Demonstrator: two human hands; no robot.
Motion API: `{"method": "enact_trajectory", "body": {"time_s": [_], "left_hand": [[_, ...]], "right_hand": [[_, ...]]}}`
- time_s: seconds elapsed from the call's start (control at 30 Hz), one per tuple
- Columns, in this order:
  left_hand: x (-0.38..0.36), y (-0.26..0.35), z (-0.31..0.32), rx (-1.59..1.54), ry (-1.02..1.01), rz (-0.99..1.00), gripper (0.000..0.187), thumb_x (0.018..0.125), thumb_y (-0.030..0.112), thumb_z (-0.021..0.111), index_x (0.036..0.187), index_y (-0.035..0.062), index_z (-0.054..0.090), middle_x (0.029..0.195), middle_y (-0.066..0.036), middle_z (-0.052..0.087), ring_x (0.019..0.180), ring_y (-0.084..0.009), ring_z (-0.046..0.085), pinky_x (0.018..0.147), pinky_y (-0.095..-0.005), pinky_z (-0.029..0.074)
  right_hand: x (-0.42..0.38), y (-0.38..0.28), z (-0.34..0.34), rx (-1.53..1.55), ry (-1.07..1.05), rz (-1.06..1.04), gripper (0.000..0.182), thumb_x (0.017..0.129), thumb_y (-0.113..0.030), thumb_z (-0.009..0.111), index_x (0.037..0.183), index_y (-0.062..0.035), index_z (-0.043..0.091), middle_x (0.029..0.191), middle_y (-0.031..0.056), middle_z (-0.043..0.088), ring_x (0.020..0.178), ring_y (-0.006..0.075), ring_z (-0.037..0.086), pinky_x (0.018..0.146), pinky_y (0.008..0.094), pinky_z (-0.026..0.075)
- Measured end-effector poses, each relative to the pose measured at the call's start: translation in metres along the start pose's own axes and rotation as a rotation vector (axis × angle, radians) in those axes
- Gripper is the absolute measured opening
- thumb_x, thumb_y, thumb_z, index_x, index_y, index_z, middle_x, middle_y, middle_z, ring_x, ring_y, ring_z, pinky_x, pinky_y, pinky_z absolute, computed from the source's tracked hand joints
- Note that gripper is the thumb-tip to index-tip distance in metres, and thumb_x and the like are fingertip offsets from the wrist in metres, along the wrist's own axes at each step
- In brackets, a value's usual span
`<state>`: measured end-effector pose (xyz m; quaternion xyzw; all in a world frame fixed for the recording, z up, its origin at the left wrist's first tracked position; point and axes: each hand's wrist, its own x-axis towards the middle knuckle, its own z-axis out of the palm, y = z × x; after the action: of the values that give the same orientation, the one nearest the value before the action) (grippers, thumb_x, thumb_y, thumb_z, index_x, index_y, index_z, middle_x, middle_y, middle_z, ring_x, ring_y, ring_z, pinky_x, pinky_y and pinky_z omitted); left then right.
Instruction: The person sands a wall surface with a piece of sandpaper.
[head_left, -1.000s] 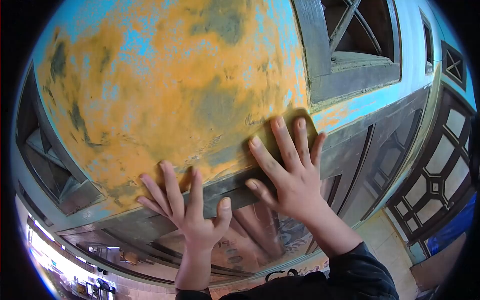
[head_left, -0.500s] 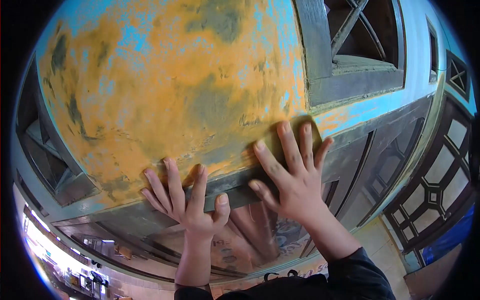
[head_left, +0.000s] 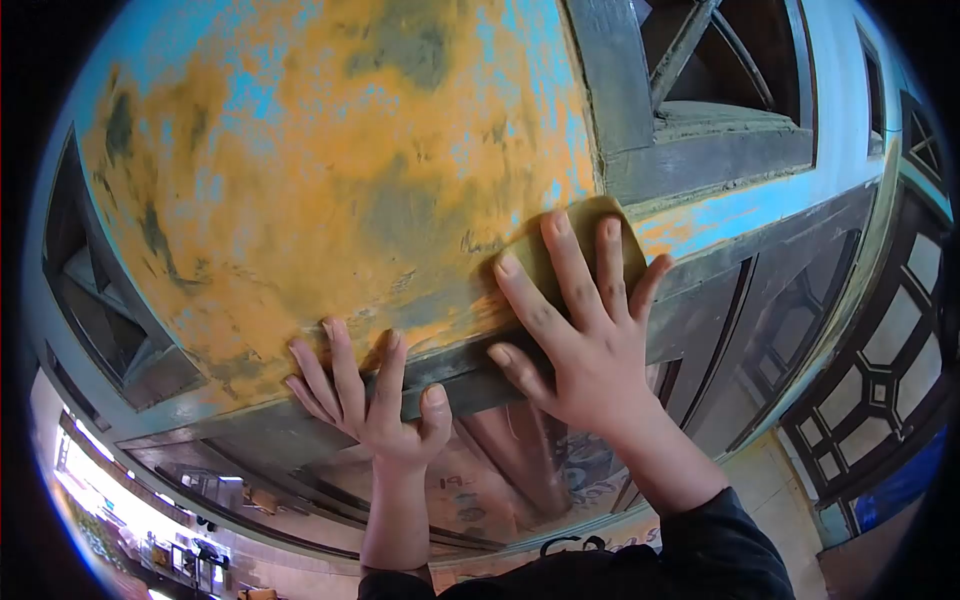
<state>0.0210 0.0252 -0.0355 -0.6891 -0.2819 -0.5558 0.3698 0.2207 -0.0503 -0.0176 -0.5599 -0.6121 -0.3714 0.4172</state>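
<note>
My right hand (head_left: 600, 345) lies with spread fingers over a brownish sheet that looks like sandpaper (head_left: 632, 240). Its fingers press the sheet flat against the lower right of a wall panel (head_left: 330, 190), whose paint is patchy orange, blue and grey. The thumb sticks out to the side, over the dark wooden ledge (head_left: 470, 370). Lower and to the left, my left hand (head_left: 385, 420) rests its outstretched fingers on the panel's bottom edge and the ledge. Nothing shows in it, though its palm side is hidden.
A dark wooden frame with crossed bars (head_left: 715, 150) borders the panel at right; another frame (head_left: 110, 300) stands at left. Glossy panes (head_left: 500, 460) sit below the ledge. A patterned door (head_left: 870, 390) stands far right, with a blue sheet (head_left: 905, 480) near its foot.
My right hand and the sheet under it have slid slightly up and left on the panel. My left hand keeps nearly the same place. The view has tilted a little.
</note>
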Motion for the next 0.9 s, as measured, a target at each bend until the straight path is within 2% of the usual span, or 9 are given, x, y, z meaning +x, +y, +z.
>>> {"method": "enact_trajectory", "body": {"time_s": [0.07,0.17,0.27,0.37,0.5,0.63,0.77,0.9], "left_hand": [[-0.002,0.001,0.000,-0.027,0.013,-0.035,0.051,0.096,0.049,0.042,0.113,0.0106,0.072,0.146,-0.024,0.048,0.145,-0.0483,0.024,0.119,-0.0560,0.004],[-0.003,-0.001,0.000,-0.034,0.013,-0.010,0.052,0.096,0.049,0.042,0.112,0.0099,0.073,0.146,-0.024,0.048,0.145,-0.0483,0.024,0.119,-0.0561,0.004],[-0.003,0.000,-0.001,-0.029,0.012,-0.011,0.052,0.096,0.049,0.042,0.110,0.0092,0.073,0.146,-0.023,0.048,0.144,-0.0478,0.025,0.119,-0.0562,0.004],[-0.005,-0.002,0.000,-0.027,0.016,-0.002,0.053,0.097,0.049,0.041,0.111,0.0091,0.073,0.146,-0.022,0.048,0.145,-0.0474,0.025,0.119,-0.0564,0.004],[-0.006,-0.003,0.000,-0.028,0.010,0.000,0.053,0.097,0.049,0.040,0.113,0.0096,0.072,0.147,-0.022,0.047,0.145,-0.0470,0.024,0.119,-0.0563,0.004],[-0.004,-0.003,0.001,-0.029,0.011,0.013,0.052,0.097,0.049,0.040,0.116,0.0103,0.071,0.148,-0.022,0.046,0.145,-0.0466,0.024,0.119,-0.0560,0.004],[-0.006,-0.006,0.001,-0.050,0.022,0.029,0.052,0.097,0.048,0.041,0.120,0.0108,0.069,0.148,-0.021,0.046,0.146,-0.0471,0.023,0.119,-0.0556,0.003],[-0.001,0.002,-0.010,-0.029,-0.107,0.018,0.056,0.097,0.051,0.041,0.127,0.0107,0.065,0.152,-0.022,0.040,0.147,-0.0479,0.019,0.118,-0.0595,-0.001]], "right_hand": [[-0.022,0.005,0.005,-0.008,-0.008,0.023,0.059,0.088,-0.049,0.063,0.141,-0.0231,0.055,0.159,0.0187,0.029,0.149,0.0455,0.011,0.113,0.0640,-0.013],[-0.029,0.017,0.004,-0.067,0.031,0.051,0.057,0.090,-0.049,0.061,0.141,-0.0225,0.055,0.159,0.0189,0.029,0.150,0.0450,0.010,0.114,0.0625,-0.013],[0.001,0.018,-0.009,-0.061,0.032,0.066,0.056,0.092,-0.049,0.059,0.141,-0.0217,0.055,0.159,0.0194,0.029,0.150,0.0446,0.010,0.114,0.0626,-0.013],[-0.020,0.023,-0.006,-0.035,0.018,0.085,0.056,0.092,-0.048,0.059,0.141,-0.0204,0.055,0.159,0.0198,0.029,0.150,0.0448,0.010,0.114,0.0626,-0.013],[-0.030,0.028,0.002,-0.075,0.072,0.086,0.058,0.091,-0.048,0.059,0.142,-0.0205,0.054,0.159,0.0199,0.028,0.150,0.0454,0.011,0.114,0.0618,-0.013],[0.014,0.038,-0.019,-0.124,0.072,0.046,0.057,0.093,-0.053,0.054,0.142,-0.0229,0.054,0.159,0.0176,0.029,0.149,0.0451,0.013,0.114,0.0618,-0.015],[-0.020,0.040,-0.008,-0.119,0.056,0.079,0.060,0.094,-0.060,0.047,0.143,-0.0240,0.053,0.159,0.0171,0.030,0.149,0.0441,0.015,0.113,0.0623,-0.016],[-0.019,0.043,-0.007,-0.146,0.065,0.083,0.062,0.094,-0.062,0.044,0.143,-0.0238,0.052,0.159,0.0168,0.028,0.150,0.0432,0.013,0.112,0.0641,-0.017]]}}
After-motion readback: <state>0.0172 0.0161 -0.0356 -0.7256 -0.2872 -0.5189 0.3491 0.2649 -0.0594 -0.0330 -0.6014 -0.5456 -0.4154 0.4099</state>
